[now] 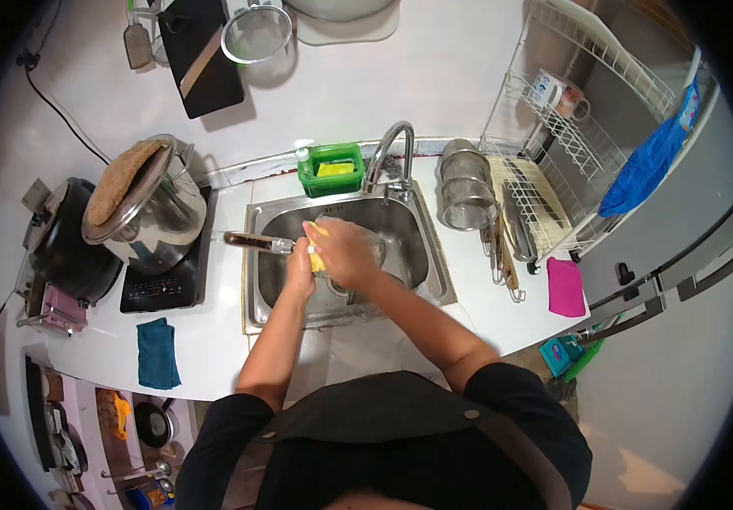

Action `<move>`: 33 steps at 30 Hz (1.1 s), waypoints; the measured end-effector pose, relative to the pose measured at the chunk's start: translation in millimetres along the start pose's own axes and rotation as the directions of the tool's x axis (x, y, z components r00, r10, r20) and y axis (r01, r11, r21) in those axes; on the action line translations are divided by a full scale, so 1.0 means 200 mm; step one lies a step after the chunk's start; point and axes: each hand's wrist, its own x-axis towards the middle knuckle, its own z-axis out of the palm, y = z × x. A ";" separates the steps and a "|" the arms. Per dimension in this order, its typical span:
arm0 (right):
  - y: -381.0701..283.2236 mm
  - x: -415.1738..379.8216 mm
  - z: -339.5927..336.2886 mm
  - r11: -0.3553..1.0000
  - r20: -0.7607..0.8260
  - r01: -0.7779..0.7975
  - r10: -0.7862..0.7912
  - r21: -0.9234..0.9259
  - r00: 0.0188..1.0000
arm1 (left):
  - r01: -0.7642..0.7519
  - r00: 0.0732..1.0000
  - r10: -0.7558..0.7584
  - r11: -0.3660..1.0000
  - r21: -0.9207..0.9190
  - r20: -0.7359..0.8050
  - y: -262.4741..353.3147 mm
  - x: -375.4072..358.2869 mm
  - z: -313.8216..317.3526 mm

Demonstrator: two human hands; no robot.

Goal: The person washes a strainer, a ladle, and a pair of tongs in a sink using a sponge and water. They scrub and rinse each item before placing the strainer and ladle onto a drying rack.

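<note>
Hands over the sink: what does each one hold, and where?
Left hand grips a utensil near its metal end; right hand presses a yellow sponge.

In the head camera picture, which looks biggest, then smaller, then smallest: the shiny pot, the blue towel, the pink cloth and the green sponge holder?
1. Shiny pot, by far the largest.
2. Blue towel hanging on the rack.
3. Green sponge holder and pink cloth: they look about alike, so no ranking.
The fisheye lens squeezes things near the edges, so the towel may really be bigger.

White countertop (213,357) along a white wall (434,76); grey refrigerator (689,221) at right, evenly lit.
</note>
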 end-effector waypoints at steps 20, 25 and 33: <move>0.05 -0.05 0.09 0.969 0.040 -0.023 0.014 0.247 0.999 | 0.025 0.992 0.031 0.906 -0.423 0.125 0.02 -0.10 0.06; 0.30 -0.08 0.17 0.922 -0.175 -0.049 0.125 0.383 0.977 | -0.072 0.987 0.129 0.891 -0.448 0.098 0.02 -0.06 0.02; 0.20 -0.10 0.06 0.977 -0.082 0.186 -0.178 0.105 0.981 | 0.026 0.980 0.082 0.851 -0.524 0.181 0.06 -0.08 0.05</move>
